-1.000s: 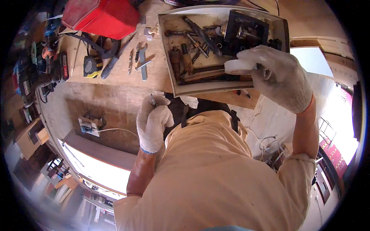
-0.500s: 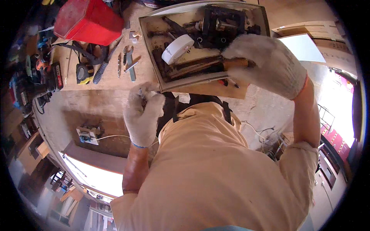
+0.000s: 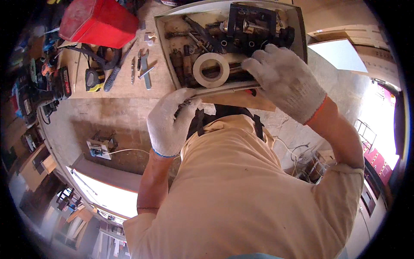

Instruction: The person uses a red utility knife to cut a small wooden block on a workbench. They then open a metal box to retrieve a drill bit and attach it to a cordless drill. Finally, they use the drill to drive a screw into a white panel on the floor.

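Note:
My left hand (image 3: 171,123), in a pale knit work glove, is closed beside the near left corner of a shallow tool box (image 3: 166,49). A small dark thing shows between its fingers, too hidden to name. Over the near right part of the box is my right hand (image 3: 286,80), also gloved, its bent fingers apart and reaching in among the tools; its fingertips are partly hidden. A white tape roll (image 3: 198,71) lies flat near the box's front wall, left of my right hand. Behind it are a black metal clamp-like device (image 3: 235,21) and several dark, greasy tools.
Left of the box, the wooden bench (image 3: 164,82) holds an open-end wrench (image 3: 146,71), a drill bit (image 3: 133,71), a tape measure (image 3: 93,80) and a red container (image 3: 97,23). Power tools (image 3: 60,84) crowd the far left. A white panel (image 3: 340,56) lies at right.
The white tape roll has shifted towards me and now lies flat. My right hand has moved slightly left and down, hiding the wooden handle. My left hand has moved right to the box's corner.

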Tool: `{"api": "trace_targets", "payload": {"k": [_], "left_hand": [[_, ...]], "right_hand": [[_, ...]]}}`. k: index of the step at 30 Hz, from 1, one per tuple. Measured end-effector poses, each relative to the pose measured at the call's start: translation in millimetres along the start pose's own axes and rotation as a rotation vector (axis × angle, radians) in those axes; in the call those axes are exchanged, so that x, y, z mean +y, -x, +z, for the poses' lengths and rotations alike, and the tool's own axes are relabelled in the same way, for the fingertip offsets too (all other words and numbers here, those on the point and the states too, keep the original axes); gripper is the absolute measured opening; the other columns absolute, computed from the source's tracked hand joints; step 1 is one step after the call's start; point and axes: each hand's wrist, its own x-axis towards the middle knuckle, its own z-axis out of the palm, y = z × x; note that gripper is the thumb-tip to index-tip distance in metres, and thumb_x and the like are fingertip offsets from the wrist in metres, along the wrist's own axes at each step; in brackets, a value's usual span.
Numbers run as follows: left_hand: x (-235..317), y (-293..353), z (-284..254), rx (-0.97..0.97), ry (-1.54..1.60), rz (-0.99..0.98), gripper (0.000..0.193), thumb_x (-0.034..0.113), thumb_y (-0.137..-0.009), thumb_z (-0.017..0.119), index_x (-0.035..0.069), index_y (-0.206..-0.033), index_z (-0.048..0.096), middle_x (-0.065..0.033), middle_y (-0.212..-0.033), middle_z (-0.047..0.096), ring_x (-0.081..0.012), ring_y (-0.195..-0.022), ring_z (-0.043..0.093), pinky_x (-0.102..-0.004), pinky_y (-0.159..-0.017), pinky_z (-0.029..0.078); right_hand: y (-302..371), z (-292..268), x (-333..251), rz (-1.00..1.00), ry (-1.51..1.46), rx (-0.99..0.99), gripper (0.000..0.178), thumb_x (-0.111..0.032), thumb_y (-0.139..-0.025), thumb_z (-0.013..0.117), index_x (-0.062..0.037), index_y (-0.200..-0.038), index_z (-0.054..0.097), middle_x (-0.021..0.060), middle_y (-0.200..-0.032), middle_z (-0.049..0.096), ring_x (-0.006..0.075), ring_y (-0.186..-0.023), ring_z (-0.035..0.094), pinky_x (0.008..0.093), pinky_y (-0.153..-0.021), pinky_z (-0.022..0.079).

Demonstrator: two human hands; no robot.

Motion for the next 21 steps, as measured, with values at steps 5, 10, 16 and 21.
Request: {"api": "trace_targets", "payload": {"k": [5, 10, 16, 21], "left_hand": [[0, -1, 4, 0.058, 0.066, 0.033, 0.019, 0.002, -0.095, 0.078, -0.002, -0.114, 0.077, -0.0171, -0.099, 0.077, -0.0258, -0.086, 0.076, -0.0350, -0.080, 0.060], [-3, -2, 1, 0.021, 0.036, 0.071, 0.018, 0.002, -0.095, 0.079, -0.002, -0.113, 0.077, -0.0168, -0.099, 0.078, -0.0237, -0.086, 0.076, -0.0341, -0.080, 0.060], [1, -3, 0, 0.029, 0.028, 0.039, 0.018, 0.001, -0.096, 0.078, -0.003, -0.113, 0.077, -0.0154, -0.100, 0.077, -0.0216, -0.085, 0.075, -0.0329, -0.078, 0.059], [5, -3, 1, 0.011, 0.062, -0.028, 0.016, 0.002, -0.095, 0.079, -0.004, -0.111, 0.078, -0.0160, -0.101, 0.078, -0.0209, -0.085, 0.073, -0.0319, -0.078, 0.058]], "right_hand": [[-9, -6, 3, -0.050, 0.027, 0.021, 0.032, -0.028, -0.084, 0.081, -0.0091, -0.104, 0.065, 0.0084, -0.100, 0.065, 0.0276, -0.096, 0.066, 0.0391, -0.084, 0.055], [1, -32, 17, 0.125, -0.337, -0.189, 0.036, -0.024, -0.084, 0.083, -0.0064, -0.111, 0.066, 0.0121, -0.101, 0.066, 0.0293, -0.101, 0.069, 0.0434, -0.090, 0.056], [14, -67, 36, 0.403, -0.545, -0.110, 0.024, -0.005, -0.089, 0.083, -0.0017, -0.111, 0.074, 0.0090, -0.107, 0.075, 0.0186, -0.091, 0.076, 0.0337, -0.079, 0.063], [33, -75, 56, 0.359, -0.496, 0.059, 0.018, -0.001, -0.091, 0.080, -0.0030, -0.108, 0.076, 0.0070, -0.102, 0.075, 0.0150, -0.087, 0.074, 0.0307, -0.076, 0.060]]}}
